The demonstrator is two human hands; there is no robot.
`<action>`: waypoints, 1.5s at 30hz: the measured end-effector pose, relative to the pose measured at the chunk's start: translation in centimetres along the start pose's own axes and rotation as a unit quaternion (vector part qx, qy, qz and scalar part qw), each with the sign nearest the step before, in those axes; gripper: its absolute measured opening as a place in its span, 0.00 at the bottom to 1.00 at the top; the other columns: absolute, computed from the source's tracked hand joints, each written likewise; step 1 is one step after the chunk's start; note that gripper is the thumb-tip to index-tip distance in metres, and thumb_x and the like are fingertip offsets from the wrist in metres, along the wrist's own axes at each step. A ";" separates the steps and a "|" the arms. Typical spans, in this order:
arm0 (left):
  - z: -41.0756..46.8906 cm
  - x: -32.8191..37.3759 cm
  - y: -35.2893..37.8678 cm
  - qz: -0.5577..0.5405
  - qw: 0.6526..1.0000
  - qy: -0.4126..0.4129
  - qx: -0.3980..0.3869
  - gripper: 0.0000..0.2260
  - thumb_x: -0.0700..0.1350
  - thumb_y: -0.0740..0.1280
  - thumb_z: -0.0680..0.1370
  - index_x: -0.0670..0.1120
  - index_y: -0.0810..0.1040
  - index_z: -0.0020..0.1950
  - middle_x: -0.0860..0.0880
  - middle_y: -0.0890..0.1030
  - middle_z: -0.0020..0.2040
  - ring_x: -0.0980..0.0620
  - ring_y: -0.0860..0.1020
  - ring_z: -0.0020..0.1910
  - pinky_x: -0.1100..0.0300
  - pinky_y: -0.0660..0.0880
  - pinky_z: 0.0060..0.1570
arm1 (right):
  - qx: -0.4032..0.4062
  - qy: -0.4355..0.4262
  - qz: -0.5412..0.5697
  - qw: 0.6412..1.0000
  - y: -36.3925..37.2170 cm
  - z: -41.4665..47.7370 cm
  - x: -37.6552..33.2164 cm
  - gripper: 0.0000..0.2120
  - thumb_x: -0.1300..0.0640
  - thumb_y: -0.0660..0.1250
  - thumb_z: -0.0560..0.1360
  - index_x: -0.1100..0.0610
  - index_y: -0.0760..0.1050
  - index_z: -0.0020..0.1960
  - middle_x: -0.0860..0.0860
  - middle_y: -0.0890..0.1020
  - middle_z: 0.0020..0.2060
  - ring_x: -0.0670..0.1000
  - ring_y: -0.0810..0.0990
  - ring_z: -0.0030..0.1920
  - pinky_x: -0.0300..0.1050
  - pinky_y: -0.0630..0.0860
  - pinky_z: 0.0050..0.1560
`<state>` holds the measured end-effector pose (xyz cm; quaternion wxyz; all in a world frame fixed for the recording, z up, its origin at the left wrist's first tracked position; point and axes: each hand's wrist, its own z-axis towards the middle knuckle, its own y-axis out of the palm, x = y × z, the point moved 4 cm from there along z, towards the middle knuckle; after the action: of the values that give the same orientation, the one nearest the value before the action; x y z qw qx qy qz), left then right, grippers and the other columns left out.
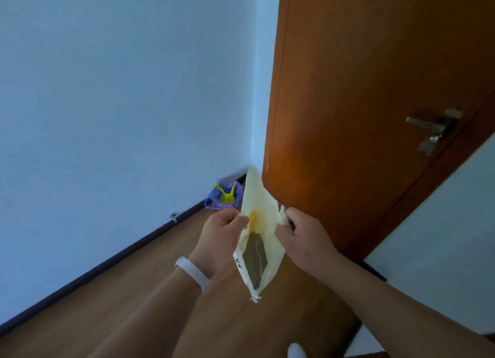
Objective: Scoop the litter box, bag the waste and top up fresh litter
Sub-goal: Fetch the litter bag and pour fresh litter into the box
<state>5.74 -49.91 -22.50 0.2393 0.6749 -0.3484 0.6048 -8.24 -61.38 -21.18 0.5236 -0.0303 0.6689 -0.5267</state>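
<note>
While facing door (348, 90), holds bag (258, 237) above floor (107, 304), pinched at one edge by left hand (219, 232), gripped at the other by right hand (302, 237), hands apart; blue sack (222, 197) in corner beyond.

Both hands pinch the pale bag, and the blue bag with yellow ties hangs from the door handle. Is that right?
No. The head view shows the blue bag lying on the floor in the corner beside the door, not on the door handle. The left hand and right hand do pinch the pale bag.
</note>
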 end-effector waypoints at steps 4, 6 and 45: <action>0.2 -0.6 -3.0 0.031 0.993 -0.020 0.116 0.16 0.43 0.65 0.78 0.47 0.69 0.30 0.50 0.68 0.28 0.53 0.66 0.29 0.61 0.65 0.32 | -0.033 -0.058 0.040 0.997 2.1 4.3 -0.7 0.13 0.55 0.64 0.74 0.62 0.66 0.37 0.50 0.66 0.28 0.45 0.63 0.28 0.39 0.60 0.29; 0.0 -1.0 -4.2 0.043 0.983 -0.046 0.173 0.14 0.43 0.64 0.78 0.46 0.70 0.32 0.50 0.69 0.29 0.54 0.66 0.29 0.62 0.65 0.32 | -0.052 -0.081 0.055 0.994 3.1 5.8 -0.9 0.14 0.56 0.64 0.74 0.60 0.63 0.35 0.49 0.64 0.26 0.46 0.63 0.28 0.38 0.58 0.27; -39.9 -11.9 -46.1 -0.017 0.748 -0.206 0.631 0.12 0.46 0.64 0.78 0.43 0.79 0.38 0.50 0.77 0.31 0.53 0.70 0.29 0.60 0.67 0.32 | -0.429 -0.410 0.065 0.802 41.1 -13.8 -43.1 0.15 0.52 0.61 0.76 0.53 0.62 0.33 0.45 0.65 0.27 0.45 0.62 0.27 0.41 0.60 0.28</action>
<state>14.57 11.60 -23.52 -0.3082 0.7862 0.0835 0.5290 21.99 -8.34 -24.07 0.7156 -0.4218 0.5497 -0.0889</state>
